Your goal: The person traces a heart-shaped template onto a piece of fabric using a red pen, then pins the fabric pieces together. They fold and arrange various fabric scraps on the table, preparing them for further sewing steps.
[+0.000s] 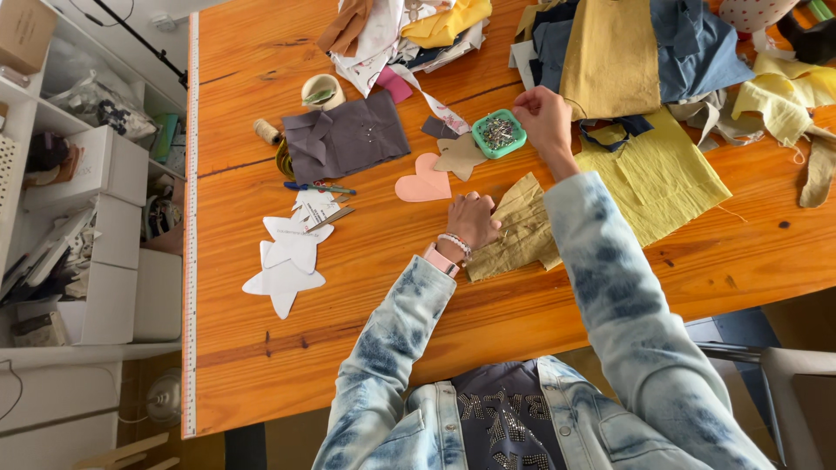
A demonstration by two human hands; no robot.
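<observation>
green tray: full of pins | right hand: fingers pinched beside it | left hand: curled, pressing tan fabric

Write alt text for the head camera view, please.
A person in a bleached denim jacket sits at a wooden table, left hand pressing a piece of olive-yellow fabric, right hand beside a green pin box. Paper stars, a pink paper heart and fabric scraps lie around.
</observation>
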